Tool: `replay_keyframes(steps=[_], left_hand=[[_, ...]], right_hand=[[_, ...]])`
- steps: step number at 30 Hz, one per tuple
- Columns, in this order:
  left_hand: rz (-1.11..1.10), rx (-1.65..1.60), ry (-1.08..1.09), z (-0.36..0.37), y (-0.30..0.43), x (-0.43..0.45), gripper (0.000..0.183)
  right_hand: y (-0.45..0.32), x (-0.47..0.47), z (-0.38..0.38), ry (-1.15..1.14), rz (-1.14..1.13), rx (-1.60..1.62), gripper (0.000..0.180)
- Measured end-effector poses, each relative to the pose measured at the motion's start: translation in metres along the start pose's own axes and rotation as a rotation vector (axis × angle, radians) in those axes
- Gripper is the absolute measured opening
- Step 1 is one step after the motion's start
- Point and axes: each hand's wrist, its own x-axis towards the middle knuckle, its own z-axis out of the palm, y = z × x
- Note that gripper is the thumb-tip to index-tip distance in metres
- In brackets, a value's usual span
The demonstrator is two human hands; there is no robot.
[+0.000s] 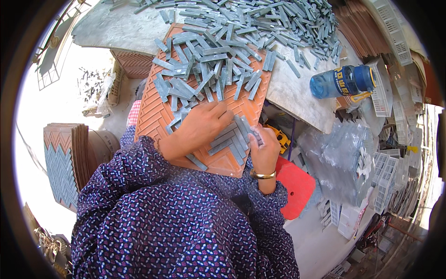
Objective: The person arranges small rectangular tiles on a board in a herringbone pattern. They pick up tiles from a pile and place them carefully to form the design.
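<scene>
An orange tray moulded with a herringbone pattern (146,115) lies tilted before me, its near corner by my lap. Loose grey stone strips (212,55) are heaped on its far half. Near the right corner, several strips sit in the grooves as a herringbone patch (228,139). My left hand (205,125) is over the tray's middle, fingers bent down at the patch's far edge; whether it holds a strip is hidden. My right hand (263,143) is at the tray's right edge, thumb and fingers on a grey strip (245,125) at the patch's edge.
A large pile of strips (278,21) covers the worktable (115,31). A blue water bottle (341,82) lies on its side at the table's right. A red stool (296,188) stands by my right arm. Stacked trays (62,164) stand at left, white plastic crates (385,178) at right.
</scene>
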Motion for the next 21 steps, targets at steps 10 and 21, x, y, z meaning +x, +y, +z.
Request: replay_keyframes(steps=[10, 21], left_hand=[[-0.183, -0.014, 0.014, 0.008, 0.009, -0.021, 0.032], [-0.216, -0.198, 0.123, 0.020, 0.017, -0.023, 0.036]], right_hand=[[-0.002, 0.006, 0.006, 0.030, -0.049, -0.034, 0.020], [-0.007, 0.026, -0.004, -0.038, 0.001, 0.068, 0.017]])
